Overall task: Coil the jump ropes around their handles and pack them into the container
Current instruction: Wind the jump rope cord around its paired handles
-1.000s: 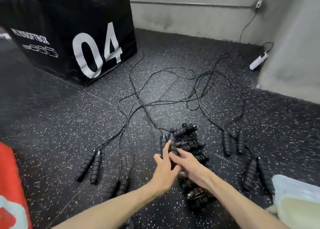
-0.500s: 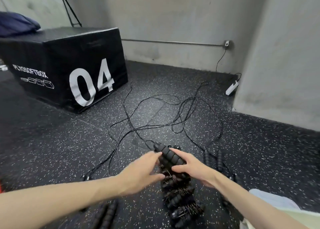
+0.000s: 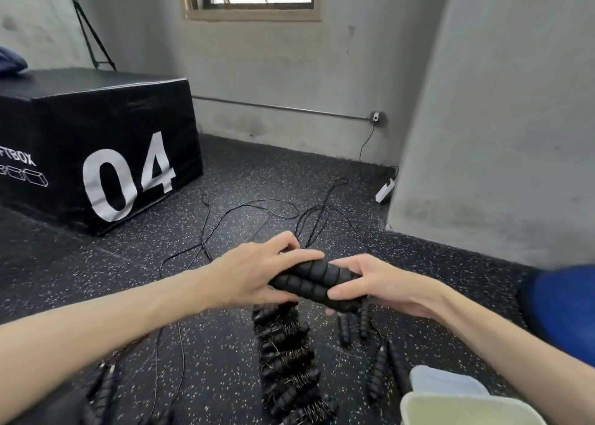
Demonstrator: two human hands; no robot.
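Pair of black ribbed foam jump-rope handles (image 3: 314,281): I see them side by side, lying crosswise above the floor, one end in each hand. My left hand (image 3: 254,275) curls its fingers over their left end; my right hand (image 3: 375,288) wraps the right end, thumb across the front. Row of already coiled black jump ropes (image 3: 289,357): directly below the held pair on the floor, bundles stacked one behind another toward me. Loose black handle pairs (image 3: 352,323): just right of that row, more (image 3: 384,370) nearer the container. Further loose handles (image 3: 106,389): lower left, blurred. Thin black rope cords (image 3: 257,213): tangled in loops on the dark speckled rubber floor (image 3: 225,173) beyond my hands. Pale translucent plastic container (image 3: 450,405): bottom right corner, near my right forearm. Large black padded box marked "04" (image 3: 96,141): far left, well apart. White power strip (image 3: 384,191): by the grey wall (image 3: 499,102).
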